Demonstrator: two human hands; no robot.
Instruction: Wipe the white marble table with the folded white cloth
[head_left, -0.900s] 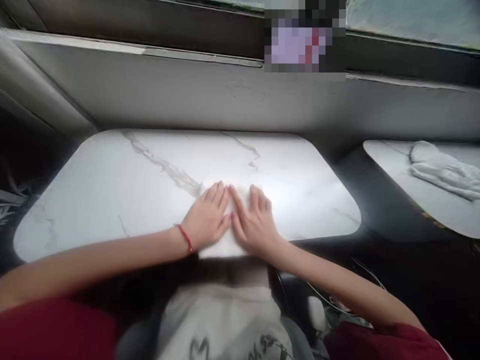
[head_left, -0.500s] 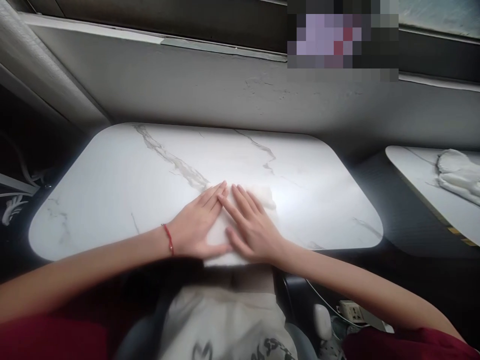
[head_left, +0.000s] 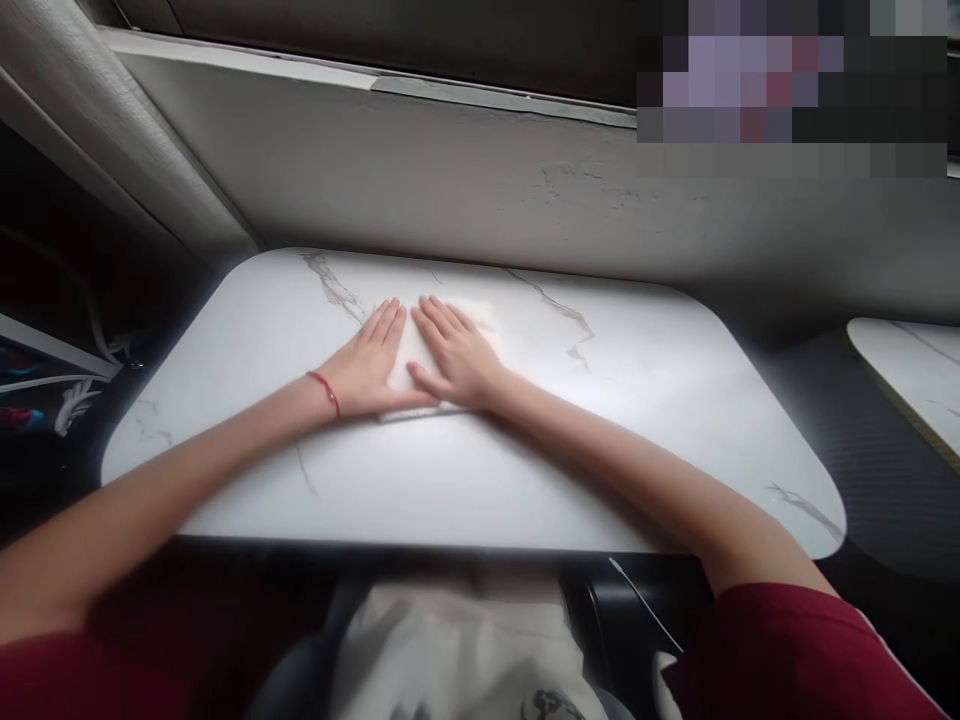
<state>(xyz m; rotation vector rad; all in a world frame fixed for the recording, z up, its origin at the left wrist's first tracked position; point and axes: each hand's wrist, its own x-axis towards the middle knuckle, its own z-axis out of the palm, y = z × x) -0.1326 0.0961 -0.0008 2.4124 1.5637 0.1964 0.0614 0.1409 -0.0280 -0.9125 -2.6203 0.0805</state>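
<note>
A white cloth (head_left: 409, 352) lies folded on the marble-patterned tabletop (head_left: 420, 490), its edges hard to make out against the white surface. Flat on the cloth's left side rests my left hand (head_left: 367, 365), fingers stretched out and thumb pointing right; a red cord bracelet circles that wrist. My right hand (head_left: 461, 360) presses on the cloth's right side with its fingers extended. The two thumbs almost meet near the cloth's front edge. Both palms are hidden.
Behind the table stands a grey wall (head_left: 420, 180) with a ledge above it. A second marble-patterned table (head_left: 911, 365) is at the right. White cables (head_left: 75, 395) hang at the left, and a thin cable (head_left: 645, 600) drops below the front edge.
Both hands have slid the cloth forward, away from the table's front edge. Their fingertips are now slightly apart. The camera view has shifted, so the second table sits farther right.
</note>
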